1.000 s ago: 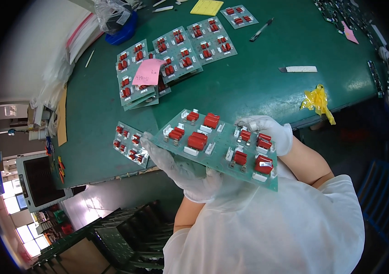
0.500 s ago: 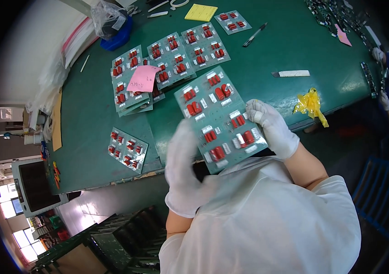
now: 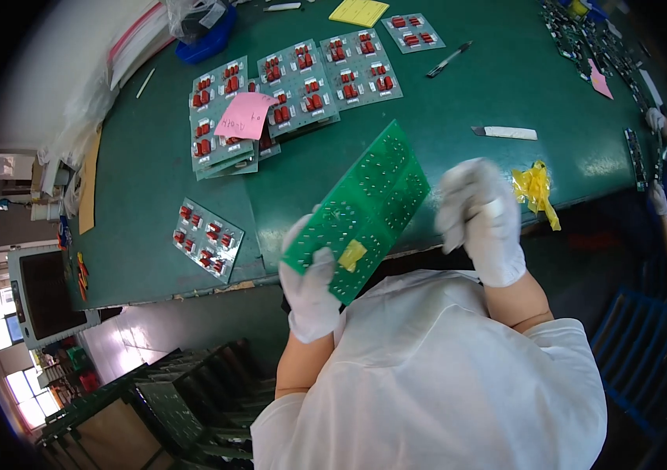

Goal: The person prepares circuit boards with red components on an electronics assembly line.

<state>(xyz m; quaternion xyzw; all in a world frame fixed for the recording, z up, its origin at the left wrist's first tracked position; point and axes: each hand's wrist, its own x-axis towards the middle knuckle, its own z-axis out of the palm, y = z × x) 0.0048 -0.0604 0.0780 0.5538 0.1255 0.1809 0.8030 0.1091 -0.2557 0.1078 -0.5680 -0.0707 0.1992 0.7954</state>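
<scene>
My gloved left hand (image 3: 310, 290) grips a green circuit board (image 3: 384, 192) by its near left corner, thumb on top. The board is tilted, its solder side facing up, with a small piece of yellow tape (image 3: 351, 255) stuck on it. Just right of the board, apart from it, my gloved right hand (image 3: 478, 215) hangs in the air. Its fingers are half bent and slightly blurred, with a gap at the thumb and nothing visible in them. On the green table (image 3: 271, 204), a smaller board with red components (image 3: 210, 239) lies to the left.
Stacked boards with red parts (image 3: 294, 90) lie beyond, a pink note (image 3: 245, 116) on them. Farther right are a pen (image 3: 449, 59), a white-handled blade (image 3: 506, 133) and crumpled yellow plastic (image 3: 533, 186). Another person's gloved hand (image 3: 657, 120) shows at the right edge.
The board has been turned from its component side to its solder side. My left hand now grips its near corner; my right hand has let go and moved away.
</scene>
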